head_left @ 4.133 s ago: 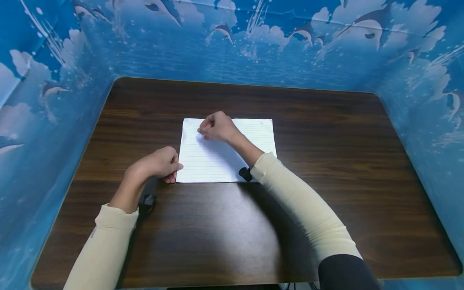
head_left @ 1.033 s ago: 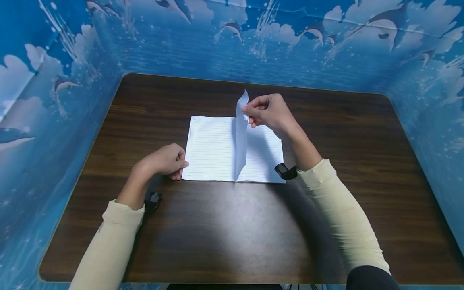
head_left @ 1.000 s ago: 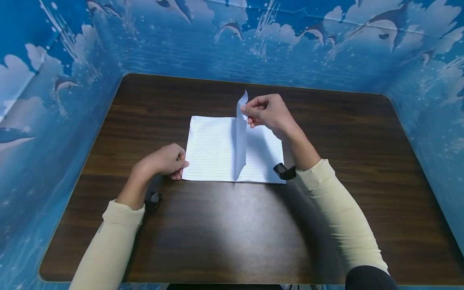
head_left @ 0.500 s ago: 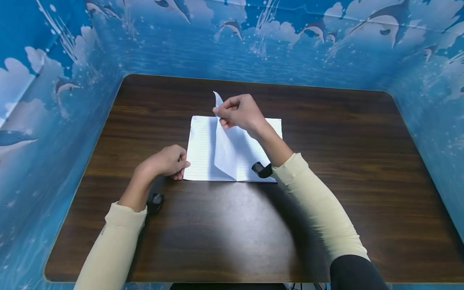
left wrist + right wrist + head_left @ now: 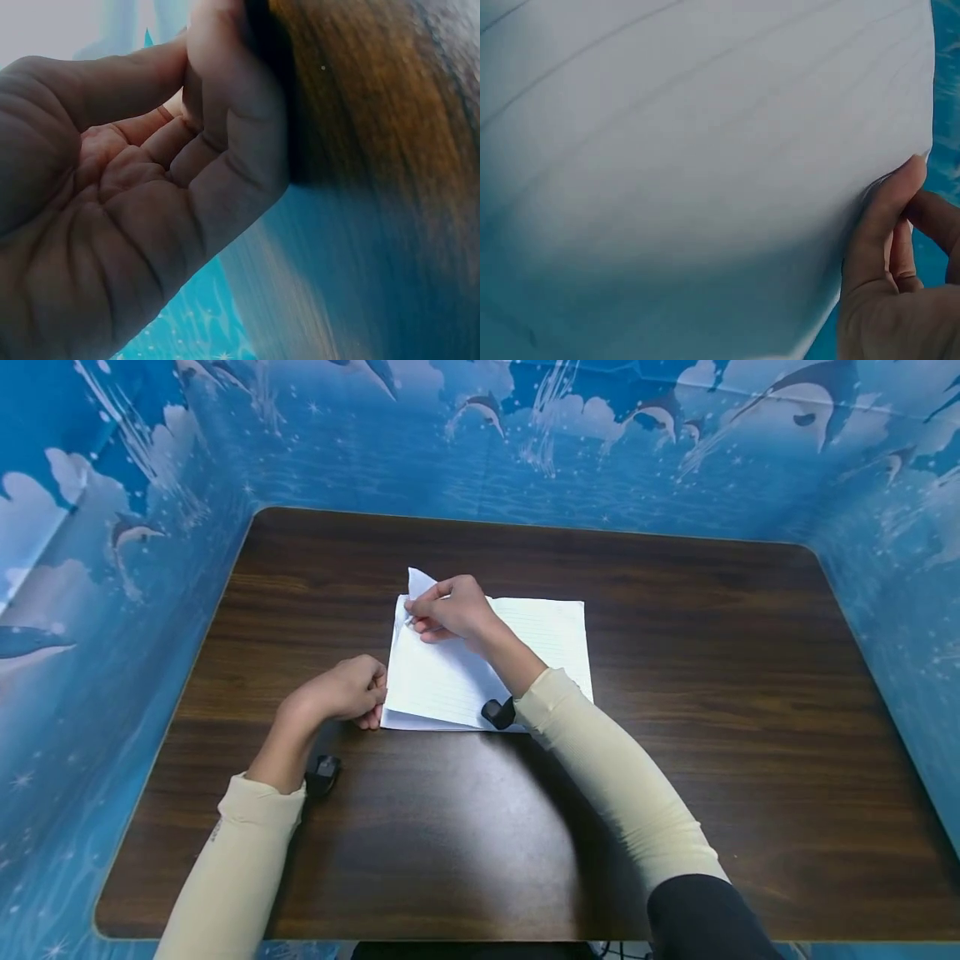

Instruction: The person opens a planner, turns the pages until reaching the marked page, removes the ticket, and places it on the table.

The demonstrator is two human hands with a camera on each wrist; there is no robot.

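Observation:
An open notebook (image 5: 551, 643) with lined white pages lies on the brown wooden table. My right hand (image 5: 453, 610) pinches one page (image 5: 431, 681) near its far outer corner, the tip standing up beyond the fingers. That page is over the left side, its near edge slightly raised above the sheet beneath. In the right wrist view, the page (image 5: 705, 127) bends up toward the thumb and finger of my right hand (image 5: 892, 262). At the notebook's left edge, near the front corner, my left hand (image 5: 345, 691) grips with thumb and curled fingers. Its palm (image 5: 135, 217) fills the left wrist view.
The table (image 5: 712, 735) has rounded corners and reaches well past the notebook on every side. Blue dolphin-print cloth (image 5: 487, 460) surrounds its back and sides. A small black device sits at each wrist, the left one (image 5: 324, 774) low over the table.
My right hand has carried the page leftward from the upright position near the middle and down over the left side. My left hand has stayed at the left edge.

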